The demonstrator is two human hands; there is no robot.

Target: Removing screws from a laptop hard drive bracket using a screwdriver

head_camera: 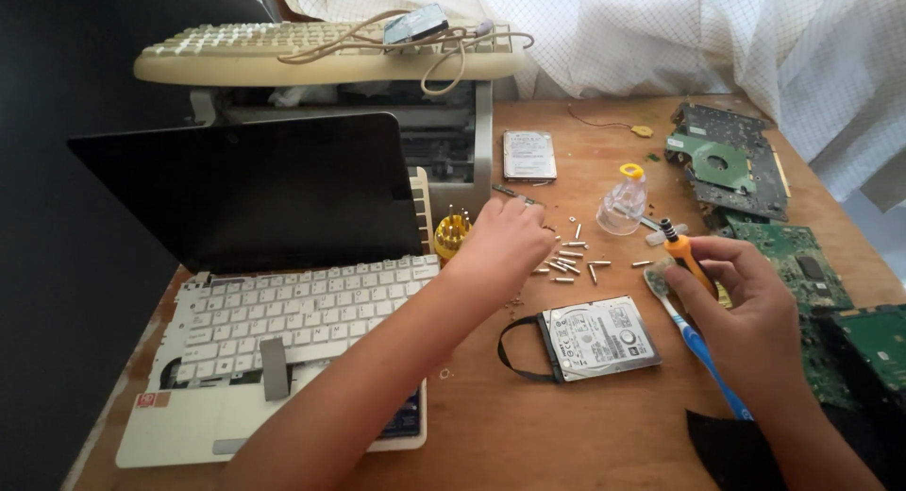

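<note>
Reaching across the worn wooden tabletop (528,434), my left hand (505,241) sits with its fingers curled down over a scatter of small silver metal screws (569,260); whether anything is pinched between the fingertips I cannot tell, since the knuckles hide them. My right hand (746,297) is closed around an orange-handled precision screwdriver with a black knurled cap (678,250), which stands tilted toward 11 o'clock out of the fist. A blue and white plastic toothbrush (694,345) lies under that hand, bristles toward 11 o'clock, handle running to 5 o'clock. At 6 o'clock from the screws lies a flat rectangular hard drive with a shiny metal face and a black ribbon loop (599,338), bare wood on all its sides. A small clear plastic bottle with a yellow cap (623,203) stands at 1 o'clock from the screws, near them. At 9 o'clock an open white laptop with a matte black screen (283,293) fills the left half, my forearm crossing its corner. Green circuit boards (755,198) crowd the right edge from 1 to 4 o'clock, leaving little room there; open wood lies along the near edge at 6 o'clock.
</note>
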